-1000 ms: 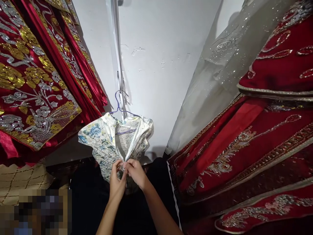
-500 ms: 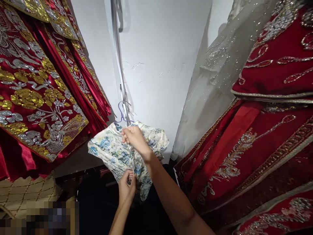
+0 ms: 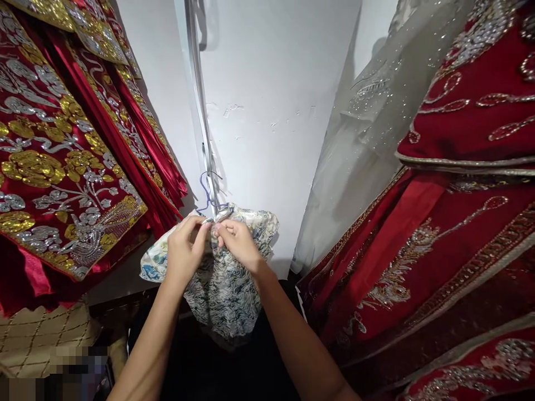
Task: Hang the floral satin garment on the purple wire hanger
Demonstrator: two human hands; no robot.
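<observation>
Head view: the floral shirt is in the middle, just below the purple hanger's hook, with both hands at its collar. The fingers cover the front of the neckline, and whatever sits between the fingertips is too small to make out. The left hand also hides part of the shoulder beside it, and the lower hem sinks into shadow.

That hand reaches up from the lower left, back of the hand showing, thumb and forefinger pinching one collar edge. The right hand comes up from the lower right, its bent fingers pinching the opposite edge, the fingertips of the two hands almost meeting.

The shirt's long axis runs up and down, collar at the top, hem pointing toward the person, one sleeve out to either side. The purple hanger rises from the neck in front of a metal pole; whether its hook touches the pole, I cannot tell.

A gold-and-silver embroidered red garment at left and a beaded red garment at right are cut off by the frame.
</observation>
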